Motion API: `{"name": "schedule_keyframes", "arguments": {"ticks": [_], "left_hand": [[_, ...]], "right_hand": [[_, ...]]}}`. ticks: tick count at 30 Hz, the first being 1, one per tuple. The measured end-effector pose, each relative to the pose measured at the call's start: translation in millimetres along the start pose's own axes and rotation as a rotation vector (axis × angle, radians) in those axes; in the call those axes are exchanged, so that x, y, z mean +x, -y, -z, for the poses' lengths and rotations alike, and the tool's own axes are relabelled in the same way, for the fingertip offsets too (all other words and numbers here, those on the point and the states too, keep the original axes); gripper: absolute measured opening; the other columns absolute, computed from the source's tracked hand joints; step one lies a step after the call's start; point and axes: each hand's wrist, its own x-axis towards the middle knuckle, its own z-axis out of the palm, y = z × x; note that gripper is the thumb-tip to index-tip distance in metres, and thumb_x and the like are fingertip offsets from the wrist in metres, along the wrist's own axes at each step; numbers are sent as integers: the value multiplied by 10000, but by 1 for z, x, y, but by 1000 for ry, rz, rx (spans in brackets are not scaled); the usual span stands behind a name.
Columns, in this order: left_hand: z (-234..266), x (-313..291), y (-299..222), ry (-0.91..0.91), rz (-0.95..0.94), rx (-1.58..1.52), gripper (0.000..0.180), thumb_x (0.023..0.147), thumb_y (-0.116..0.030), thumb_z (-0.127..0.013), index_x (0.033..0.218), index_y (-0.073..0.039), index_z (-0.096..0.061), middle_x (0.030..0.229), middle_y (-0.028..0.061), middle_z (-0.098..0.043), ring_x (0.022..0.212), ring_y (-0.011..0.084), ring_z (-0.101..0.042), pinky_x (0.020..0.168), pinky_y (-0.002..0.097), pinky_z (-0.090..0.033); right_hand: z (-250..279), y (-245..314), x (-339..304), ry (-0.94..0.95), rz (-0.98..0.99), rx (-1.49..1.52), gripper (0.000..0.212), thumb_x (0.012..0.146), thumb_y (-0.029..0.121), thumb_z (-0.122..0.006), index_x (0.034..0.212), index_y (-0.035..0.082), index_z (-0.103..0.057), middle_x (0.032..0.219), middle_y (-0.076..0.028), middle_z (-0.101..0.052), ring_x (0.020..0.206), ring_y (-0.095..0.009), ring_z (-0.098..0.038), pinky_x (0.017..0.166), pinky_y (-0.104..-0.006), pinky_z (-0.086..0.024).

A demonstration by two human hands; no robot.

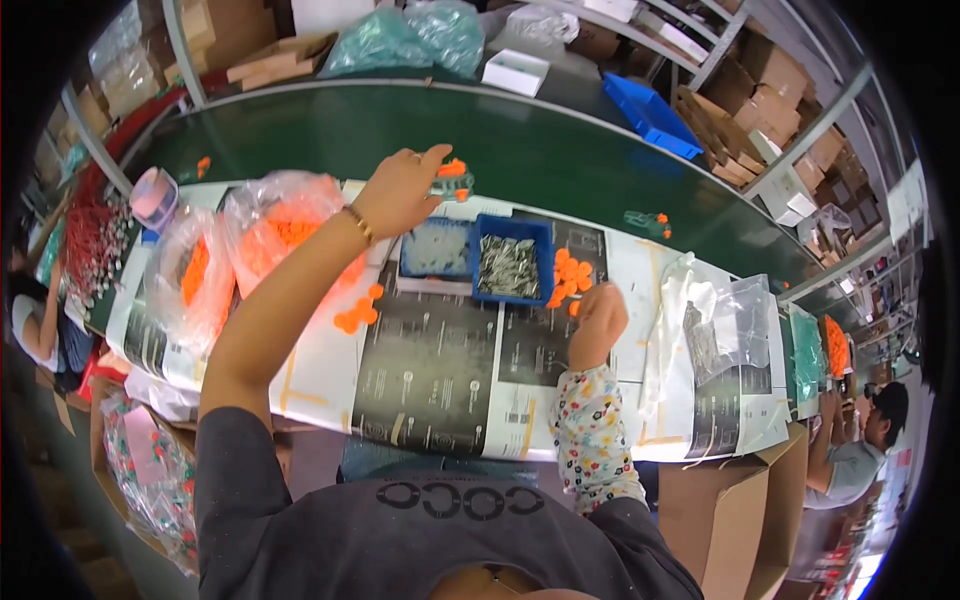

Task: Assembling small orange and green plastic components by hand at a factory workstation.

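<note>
I'd lower the orange-green pc (455, 182) gently beyond the blue bin (546, 255) w/ L hand (397, 192) part-open, grip unclear; R hand (599, 320) curled right of bin, can't tell contents.

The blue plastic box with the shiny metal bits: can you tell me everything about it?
It's a squarish, open-topped blue plastic-looking box with raised walls. It sits upright, holding a heap of small, slender, silvery metal-looking pieces, too tiny to make out exactly. Close on its left is a blue tray of whitish bits. Small, rounded orange pieces lie by its right side. Neither the left hand nor right hand touches it.
</note>
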Motion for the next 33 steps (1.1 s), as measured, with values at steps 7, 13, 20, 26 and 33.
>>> {"name": "schedule_keyframes", "arguments": {"ticks": [7,13,20,26,33], "left_hand": [[-88,67,92,290,221,366,507,768,-158,-642,1234,-58,-468,1108,152,-621,1054,328,-575,864,502,-428],[-90,52,14,-18,-73,45,279,796,-162,-628,1068,-97,-617,1148,108,-616,1117,306,-536,912,438,-423],[-34,-67,-109,-234,-413,-478,156,807,-39,-637,960,-67,-656,1106,103,-635,993,279,-593,877,382,-454],[-50,-107,-98,-344,-149,-555,140,787,5,-639,914,-49,-665,1024,95,-665,913,256,-622,821,358,-473],[-47,-111,-80,-390,-62,-564,137,774,-9,-656,903,-53,-658,970,93,-667,888,259,-627,782,347,-482]], "right_hand": [[-10,0,-8,324,366,-409,285,888,83,-563,632,2,-465,572,-127,-448,477,-277,-446,464,-374,-317],[-2,1,-6,347,297,-415,282,879,92,-583,630,11,-476,569,-125,-443,476,-291,-447,458,-382,-315],[-15,9,-8,466,330,-423,277,865,103,-606,631,13,-487,569,-118,-448,478,-292,-452,454,-388,-320],[-18,11,-18,599,320,-431,271,846,107,-633,630,17,-497,568,-109,-460,482,-280,-466,455,-381,-333],[-24,7,-23,679,326,-448,251,835,114,-651,637,27,-523,574,-93,-484,482,-264,-477,455,-369,-343]]}}
